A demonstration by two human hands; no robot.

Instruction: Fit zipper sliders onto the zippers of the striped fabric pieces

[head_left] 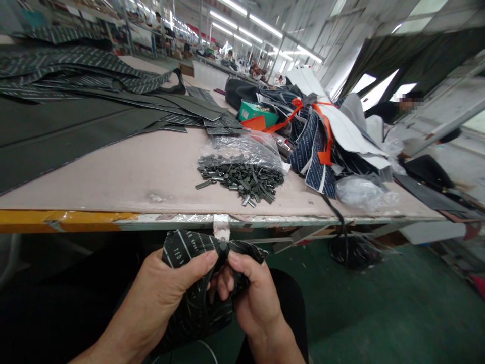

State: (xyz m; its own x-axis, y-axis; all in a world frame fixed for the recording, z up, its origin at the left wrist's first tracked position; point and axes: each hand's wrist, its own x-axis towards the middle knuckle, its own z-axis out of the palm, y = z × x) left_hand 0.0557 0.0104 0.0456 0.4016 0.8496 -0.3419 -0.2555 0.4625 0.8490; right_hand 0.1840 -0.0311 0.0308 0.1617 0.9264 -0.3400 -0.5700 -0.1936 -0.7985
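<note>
My left hand (166,283) and my right hand (255,288) are both closed on a dark fabric piece (182,250) with white dashed lines and lettering. Its folds hang down over my lap. Both thumbs press on its upper edge, close together, just below the table's front edge. Between the thumb tips, a small dark part (223,248) shows against a pale metal tab (222,227) fixed to that edge; I cannot tell whether it is joined to the fabric. On the table above lies a heap of dark zipper sliders (246,179), spilling from a clear plastic bag (242,149).
Stacked dark sheets and striped strips (87,121) cover the table's left side. A green box (257,114), orange ribbon (326,131) and navy printed pieces (316,156) lie at the right. A black cord (337,212) hangs over the edge. A person (390,108) is at far right.
</note>
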